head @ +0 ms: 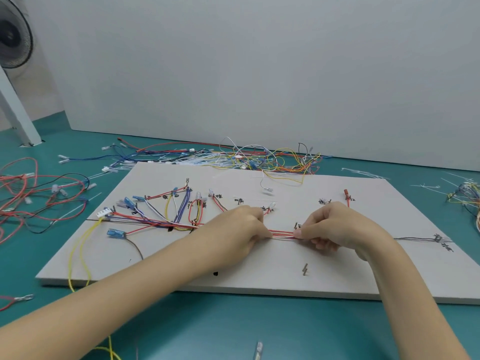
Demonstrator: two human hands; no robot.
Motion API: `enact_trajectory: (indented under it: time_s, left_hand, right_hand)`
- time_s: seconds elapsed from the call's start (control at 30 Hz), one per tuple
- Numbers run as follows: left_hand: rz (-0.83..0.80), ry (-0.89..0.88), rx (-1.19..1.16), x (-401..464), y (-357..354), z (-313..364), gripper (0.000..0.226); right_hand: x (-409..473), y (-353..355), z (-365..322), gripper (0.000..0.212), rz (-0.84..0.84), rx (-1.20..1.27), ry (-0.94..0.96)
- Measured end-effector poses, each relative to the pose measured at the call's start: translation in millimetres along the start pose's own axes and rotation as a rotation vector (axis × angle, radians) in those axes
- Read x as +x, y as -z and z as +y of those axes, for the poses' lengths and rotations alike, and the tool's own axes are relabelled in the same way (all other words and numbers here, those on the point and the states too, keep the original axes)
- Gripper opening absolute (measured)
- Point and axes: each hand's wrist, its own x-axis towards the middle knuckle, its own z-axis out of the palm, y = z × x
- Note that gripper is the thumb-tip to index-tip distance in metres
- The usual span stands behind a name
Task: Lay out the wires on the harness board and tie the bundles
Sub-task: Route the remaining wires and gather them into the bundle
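A white harness board (259,276) lies flat on the teal table. Coloured wires with blue and white connectors fan out across its left half (155,216) and merge into one trunk running right. A short stretch of that bundle (283,233), red and white wires, shows between my hands. My left hand (233,229) pinches the bundle at its left end. My right hand (335,227) pinches it at its right end, beside a small peg (296,225). A dark wire (415,239) leaves to the board's right edge.
Loose wires lie piled behind the board (246,157), on the table at the left (31,198) and at the far right (465,196). White cable ties (363,174) are scattered at the back right. A grey wall stands behind; a fan (13,35) stands upper left.
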Motion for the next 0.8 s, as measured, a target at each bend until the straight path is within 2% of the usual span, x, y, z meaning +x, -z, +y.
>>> enact_trajectory:
  time_s: [0.13, 0.23, 0.5, 0.67, 0.8]
  left_hand:
    - [0.007, -0.032, 0.07, 8.2, -7.5, 10.9, 0.029]
    - [0.007, -0.038, 0.105, 14.6, -9.9, 17.6, 0.03]
    - [0.029, -0.042, 0.141, 21.7, -12.7, 20.8, 0.034]
    - [0.025, -0.052, 0.161, 24.7, -15.3, 18.4, 0.039]
    - [0.025, -0.067, 0.175, 27.1, -16.1, 16.6, 0.042]
  right_hand:
    - [-4.4, 10.0, 5.3, 0.008, -0.069, 0.07, 0.034]
    - [-5.1, 17.2, 9.4, 0.01, -0.089, 0.12, 0.041]
    - [5.0, 10.1, 11.0, 0.009, 0.113, 0.127, -0.02]
    - [13.6, 0.1, 10.6, 0.007, 0.256, -0.018, 0.092]
    - [17.3, -5.8, 5.8, 0.019, 0.317, -0.115, 0.285]
